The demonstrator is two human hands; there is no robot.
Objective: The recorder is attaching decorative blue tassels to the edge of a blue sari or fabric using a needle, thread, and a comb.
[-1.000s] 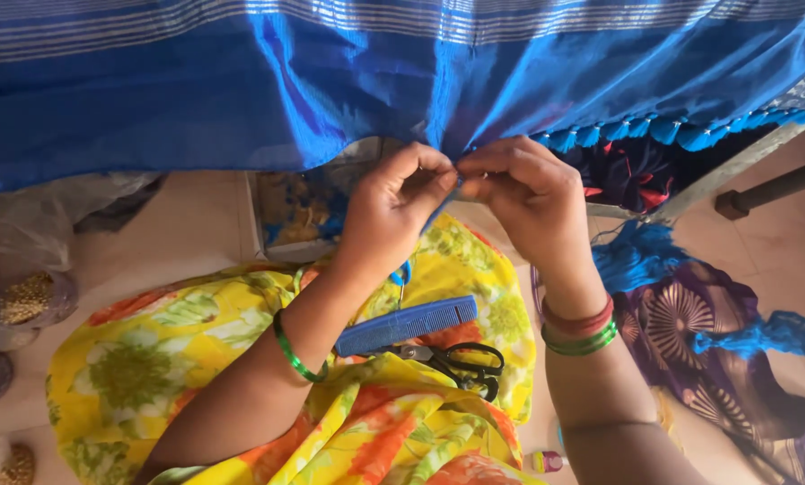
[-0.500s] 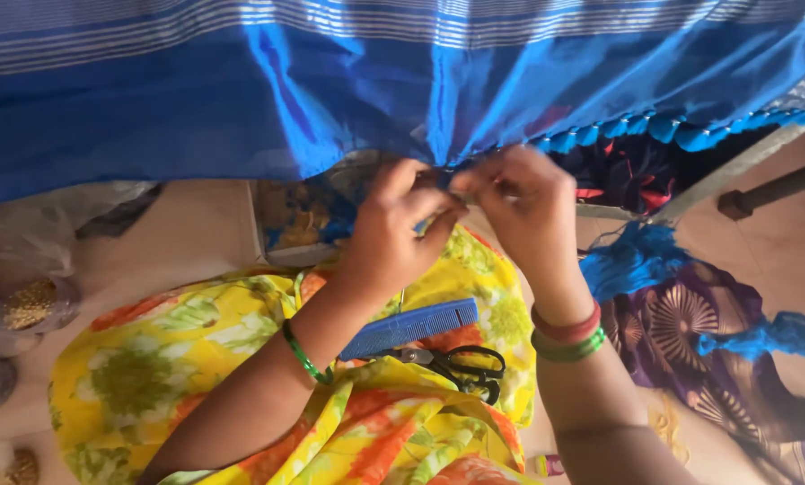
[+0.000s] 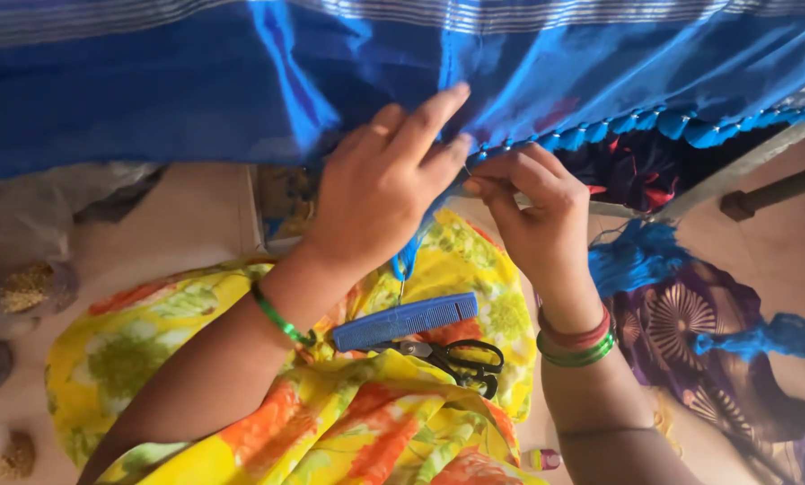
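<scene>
Tassels on the blue cloth (image 3: 196, 99) – part done
Right of the hands tassels (image 3: 681, 126) hang finished; left edge is bare. Left hand (image 3: 380, 184) presses the cloth, right hand (image 3: 537, 211) pinches thread.

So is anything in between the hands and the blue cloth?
Nothing visible is. The left hand lies right on the blue cloth, and the right hand pinches at its tasselled edge. The comb and scissors lie lower down on the lap, out of the way.
</scene>
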